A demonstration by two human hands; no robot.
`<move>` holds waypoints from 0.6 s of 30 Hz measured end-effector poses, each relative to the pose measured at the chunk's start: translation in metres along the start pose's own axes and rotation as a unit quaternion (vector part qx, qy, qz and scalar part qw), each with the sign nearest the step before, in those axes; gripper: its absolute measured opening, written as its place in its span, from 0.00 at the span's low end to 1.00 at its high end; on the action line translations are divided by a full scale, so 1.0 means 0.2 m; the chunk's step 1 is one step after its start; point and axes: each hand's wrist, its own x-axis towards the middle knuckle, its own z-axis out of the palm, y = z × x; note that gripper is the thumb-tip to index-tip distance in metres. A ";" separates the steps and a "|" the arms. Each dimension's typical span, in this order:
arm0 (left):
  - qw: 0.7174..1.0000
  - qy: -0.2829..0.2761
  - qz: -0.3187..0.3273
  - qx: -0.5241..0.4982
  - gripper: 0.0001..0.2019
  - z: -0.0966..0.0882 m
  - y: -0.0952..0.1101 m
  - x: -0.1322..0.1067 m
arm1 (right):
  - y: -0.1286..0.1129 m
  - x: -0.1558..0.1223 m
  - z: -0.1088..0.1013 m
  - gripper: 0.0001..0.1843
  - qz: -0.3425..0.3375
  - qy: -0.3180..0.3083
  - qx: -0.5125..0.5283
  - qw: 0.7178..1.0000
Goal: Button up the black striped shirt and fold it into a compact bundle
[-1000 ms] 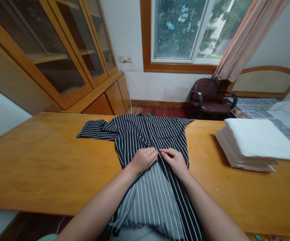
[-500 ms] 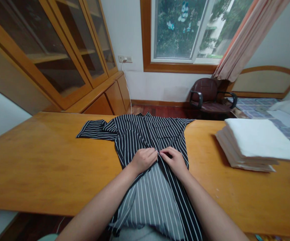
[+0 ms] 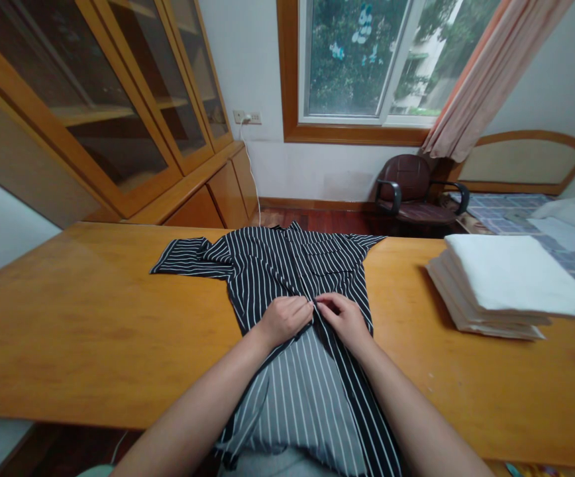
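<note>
A black shirt with white stripes (image 3: 262, 271) lies front up on the wooden table (image 3: 93, 331), its collar at the far edge and its hem hanging toward me. Above my hands the front edges meet; below them they spread apart, baring the grey striped inside. My left hand (image 3: 287, 317) is closed on the left front edge, knuckles up. Just beside it my right hand (image 3: 342, 317) pinches the other front edge between thumb and fingers. The fingertips of both hands nearly touch at the shirt's middle line. Any button between them is too small to make out.
A stack of folded white cloth or sheets (image 3: 511, 278) stands on the table's right side. Beyond the table are a dark red armchair (image 3: 411, 189), a bed (image 3: 496, 209) and a window. A glass-door cabinet (image 3: 133, 132) rises at the far left.
Both hands stay at the same spot on the shirt front, with only tiny finger movement. The view has shifted very slightly.
</note>
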 end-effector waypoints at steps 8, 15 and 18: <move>1.000 0.000 -0.010 0.001 0.13 0.00 0.01 0.00 | -0.03 -0.01 -0.01 0.12 -0.072 -0.017 -0.054 0.996; 0.998 -0.015 -0.044 -0.041 0.09 0.00 -0.01 0.01 | 0.00 -0.01 -0.01 0.14 -0.073 -0.022 -0.045 0.996; 0.995 -0.013 -0.053 -0.080 0.06 0.00 -0.02 0.00 | 0.01 -0.01 -0.01 0.14 -0.073 -0.022 -0.037 0.996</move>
